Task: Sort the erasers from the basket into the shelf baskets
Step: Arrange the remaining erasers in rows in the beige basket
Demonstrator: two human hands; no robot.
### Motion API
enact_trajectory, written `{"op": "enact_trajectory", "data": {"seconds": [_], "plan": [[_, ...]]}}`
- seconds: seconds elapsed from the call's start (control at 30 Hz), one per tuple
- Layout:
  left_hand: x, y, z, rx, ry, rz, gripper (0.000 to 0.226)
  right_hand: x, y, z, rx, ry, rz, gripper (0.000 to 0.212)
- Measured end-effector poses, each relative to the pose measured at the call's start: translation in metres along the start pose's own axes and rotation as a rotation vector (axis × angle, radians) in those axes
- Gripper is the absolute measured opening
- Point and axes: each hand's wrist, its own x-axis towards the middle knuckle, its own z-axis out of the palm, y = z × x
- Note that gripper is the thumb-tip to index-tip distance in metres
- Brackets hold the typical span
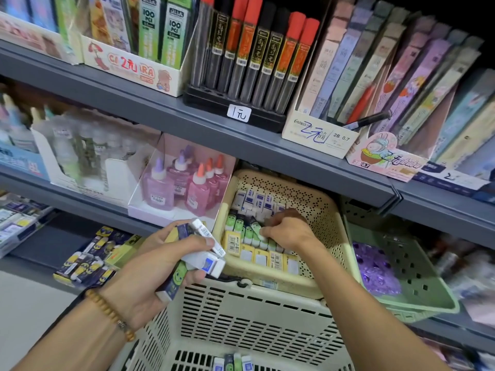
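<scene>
Though small and light, wrapped in smooth paper sleeves and so likely to slide against each other when bunched. Sorted so far in rows inside the cream shelf basket (316, 210): white-and-blue erasers (257, 200) at the back, green cartoon erasers (241, 227) in the middle, yellow-sleeved erasers (257, 254) nearest the front rim. Right hand (288, 230) down inside that basket, fingers curled over the green row, apparently pinching or tucking one green eraser into line; exact contact hidden under the knuckles. Left hand (166, 263) just left of the cream shelf basket, clenched round a mixed handful of erasers (203, 253), white ones on top and a dark-sleeved green-faced one poking out below the palm. Beaded bracelet (109, 311) on that wrist. More erasers (233, 362) lying on the bottom of the white slatted shopping basket (254, 317), directly below the cream shelf basket. Firm rubber blocks by the look, not fragile, safe to squeeze. Best taken across the two long sides with thumb and forefinger, one at a time, label up. Risk judged highest in the overfull left handful: loose outer pieces, easily dropped. Green basket (401, 277) with purple items to the right of the cream one; pink glue bottles (187, 183) to its left.
</scene>
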Motion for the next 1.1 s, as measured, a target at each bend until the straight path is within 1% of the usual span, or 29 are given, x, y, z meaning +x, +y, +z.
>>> {"op": "enact_trajectory", "data": {"seconds": [0.1, 0.2, 0.27, 0.3, 0.37, 0.4, 0.47, 0.5, 0.53, 0.6, 0.67, 0.73, 0.8, 0.87, 0.93, 1.03, 1.1], "plan": [[0.001, -0.001, 0.000, 0.014, -0.006, 0.003, 0.019, 0.003, -0.004, -0.001, 0.004, 0.016, -0.043, 0.012], [0.000, -0.002, 0.000, 0.023, -0.012, 0.001, 0.024, 0.007, -0.007, 0.003, 0.029, -0.043, -0.058, 0.017], [0.001, -0.002, 0.000, 0.017, -0.009, 0.000, 0.027, 0.010, -0.008, 0.007, 0.093, -0.123, -0.033, 0.012], [0.002, -0.002, 0.000, 0.014, -0.007, 0.000, 0.027, 0.010, -0.009, 0.008, 0.146, -0.157, -0.023, 0.017], [0.002, -0.002, 0.001, 0.008, -0.001, -0.002, 0.027, 0.007, -0.011, 0.007, 0.235, -0.161, -0.015, 0.024], [0.003, -0.002, 0.001, 0.006, 0.002, -0.005, 0.028, 0.006, -0.011, 0.006, 0.256, -0.128, -0.027, 0.022], [0.004, -0.003, 0.002, 0.005, 0.003, -0.013, 0.031, -0.003, -0.011, 0.000, 0.312, -0.030, -0.091, 0.013], [0.004, -0.003, 0.003, 0.005, 0.000, -0.018, 0.031, -0.010, -0.012, -0.003, 0.379, -0.013, -0.140, 0.011], [0.004, -0.003, 0.004, 0.005, -0.004, -0.021, 0.031, -0.019, -0.014, -0.006, 0.464, -0.037, -0.203, 0.013], [0.004, -0.003, 0.005, 0.016, -0.014, -0.022, 0.031, -0.039, -0.023, -0.011, 0.612, -0.155, -0.367, 0.014], [0.004, -0.004, 0.007, 0.052, -0.026, -0.012, 0.038, -0.058, -0.034, -0.013, 0.674, -0.262, -0.505, 0.011], [0.004, -0.005, 0.009, 0.121, -0.027, 0.012, 0.050, -0.071, -0.044, -0.012, 0.677, -0.331, -0.563, 0.009], [0.002, -0.006, 0.010, 0.199, -0.019, 0.032, 0.056, -0.076, -0.050, -0.008, 0.660, -0.365, -0.569, 0.013], [0.002, -0.007, 0.010, 0.231, -0.008, 0.040, 0.055, -0.076, -0.050, -0.009, 0.626, -0.336, -0.566, 0.006], [0.002, -0.006, 0.009, 0.189, -0.013, 0.041, 0.053, -0.070, -0.042, -0.015, 0.621, -0.234, -0.518, 0.008], [0.002, -0.004, 0.007, 0.119, 0.001, 0.031, 0.060, -0.051, -0.018, -0.025, 0.670, -0.007, -0.329, 0.010], [0.003, -0.003, 0.007, 0.048, 0.001, 0.028, 0.061, -0.036, 0.001, -0.025, 0.707, 0.093, -0.203, 0.012]]}}
